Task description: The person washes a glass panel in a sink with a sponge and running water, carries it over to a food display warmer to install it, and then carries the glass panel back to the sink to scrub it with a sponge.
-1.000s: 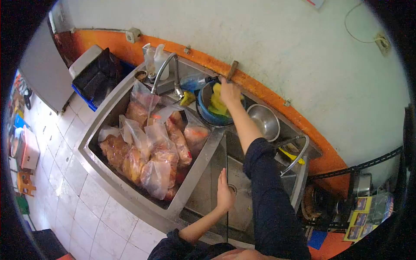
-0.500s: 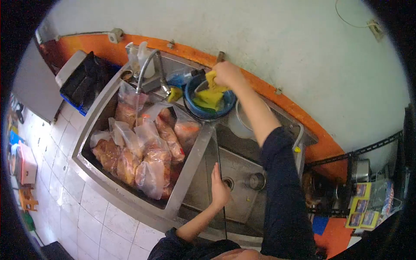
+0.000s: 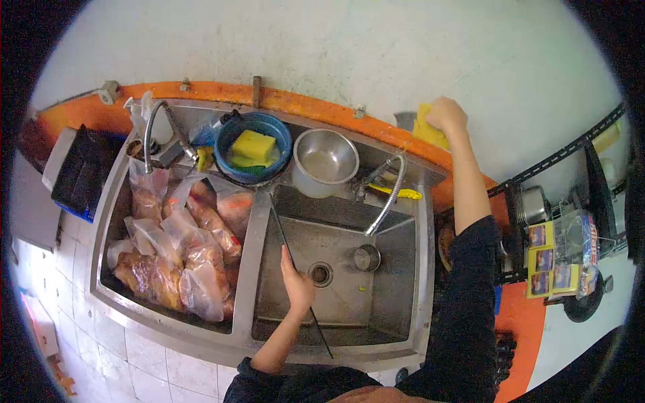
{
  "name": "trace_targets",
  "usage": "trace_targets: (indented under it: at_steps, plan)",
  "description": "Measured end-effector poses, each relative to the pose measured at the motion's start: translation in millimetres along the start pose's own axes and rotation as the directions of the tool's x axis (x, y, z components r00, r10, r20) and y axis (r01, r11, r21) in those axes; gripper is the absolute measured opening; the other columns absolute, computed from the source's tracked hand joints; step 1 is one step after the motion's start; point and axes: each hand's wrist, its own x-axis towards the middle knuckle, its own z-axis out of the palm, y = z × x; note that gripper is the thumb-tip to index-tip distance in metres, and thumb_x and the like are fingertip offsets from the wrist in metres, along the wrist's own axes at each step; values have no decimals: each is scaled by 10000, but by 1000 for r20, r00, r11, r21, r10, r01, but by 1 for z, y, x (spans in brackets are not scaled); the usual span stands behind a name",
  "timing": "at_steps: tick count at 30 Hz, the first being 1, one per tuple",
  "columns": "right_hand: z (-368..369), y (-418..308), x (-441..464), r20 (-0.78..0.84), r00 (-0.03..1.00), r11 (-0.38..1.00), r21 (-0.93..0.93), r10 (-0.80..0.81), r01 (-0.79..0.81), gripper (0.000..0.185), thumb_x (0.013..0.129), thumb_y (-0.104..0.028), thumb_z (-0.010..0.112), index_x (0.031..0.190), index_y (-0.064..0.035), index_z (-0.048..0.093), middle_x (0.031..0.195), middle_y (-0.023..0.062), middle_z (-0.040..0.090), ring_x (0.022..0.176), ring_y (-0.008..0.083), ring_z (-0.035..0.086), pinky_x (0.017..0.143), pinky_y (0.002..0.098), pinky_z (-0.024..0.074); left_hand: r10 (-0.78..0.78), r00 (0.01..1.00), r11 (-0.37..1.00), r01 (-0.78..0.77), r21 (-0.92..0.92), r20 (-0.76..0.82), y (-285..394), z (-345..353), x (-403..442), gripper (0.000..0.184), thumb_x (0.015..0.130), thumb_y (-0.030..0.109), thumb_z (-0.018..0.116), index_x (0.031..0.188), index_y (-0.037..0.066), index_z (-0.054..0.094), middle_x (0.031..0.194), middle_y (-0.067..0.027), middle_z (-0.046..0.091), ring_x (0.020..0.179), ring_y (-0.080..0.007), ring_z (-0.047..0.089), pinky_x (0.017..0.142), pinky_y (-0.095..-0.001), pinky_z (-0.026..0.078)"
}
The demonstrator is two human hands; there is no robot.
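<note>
Up at the wall on the right, my right hand (image 3: 448, 115) is closed on a flat yellow sponge (image 3: 428, 129), pressed near the top of the orange band. A small grey patch shows beside the sponge; I cannot tell what it is. My left hand (image 3: 299, 289) is over the right sink basin (image 3: 336, 235), its fingers fairly straight along a thin black rod (image 3: 323, 334) that it grips. Another yellow sponge (image 3: 254, 144) sits in the blue bowl (image 3: 222, 151) of water on the back ledge.
Several clear bags of meat (image 3: 181, 248) fill the left basin. Beside the blue bowl stands a metal bowl (image 3: 327, 158). Two hose taps rise behind the sink, one at the right (image 3: 393, 191). A metal cup (image 3: 366, 257) lies in the right basin. Racks with pans (image 3: 535, 203) stand right.
My right hand has moved from above the blue bowl to the wall at the right with the yellow sponge. The view has turned right. My left hand stays over the right basin.
</note>
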Motion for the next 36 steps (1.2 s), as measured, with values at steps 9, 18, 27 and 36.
trace_targets:
  at_steps: [9, 18, 27, 36]
  plan:
    - [170, 62, -10, 188, 980, 997, 57, -69, 59, 370, 666, -208, 609, 995, -42, 592, 1018, 179, 562, 993, 307, 520, 808, 404, 439, -83, 996, 994, 85, -63, 37, -7, 5, -1, 671, 712, -139, 351, 1332, 49, 172, 1234, -219, 347, 1136, -369, 365, 936, -378, 314]
    - [343, 47, -27, 2, 1000, 893, 451, -16, 14, 258, 743, -153, 514, 969, -41, 565, 942, 214, 564, 891, 364, 539, 775, 426, 437, -87, 996, 996, 88, -29, 24, -6, 4, -2, 663, 686, -144, 353, 1313, 11, 204, 1266, -218, 329, 1175, -354, 330, 972, -365, 276]
    - [54, -50, -4, -140, 970, 932, 280, -197, 230, 200, 721, -167, 499, 744, -13, 625, 771, 199, 602, 718, 333, 596, 651, 424, 463, -119, 993, 991, 120, -50, 27, -1, -2, -1, 669, 691, -142, 372, 1315, 12, 190, 1248, -232, 322, 1145, -379, 348, 940, -368, 309]
    - [116, -349, -39, 157, 503, 519, 407, -850, 752, 447, 703, -157, 591, 1142, -212, 524, 1077, 145, 557, 974, 290, 546, 839, 369, 431, -59, 998, 998, 59, -1, 2, -10, 0, -1, 650, 725, -113, 370, 1325, 24, 161, 1245, -247, 313, 1118, -402, 366, 905, -389, 343]
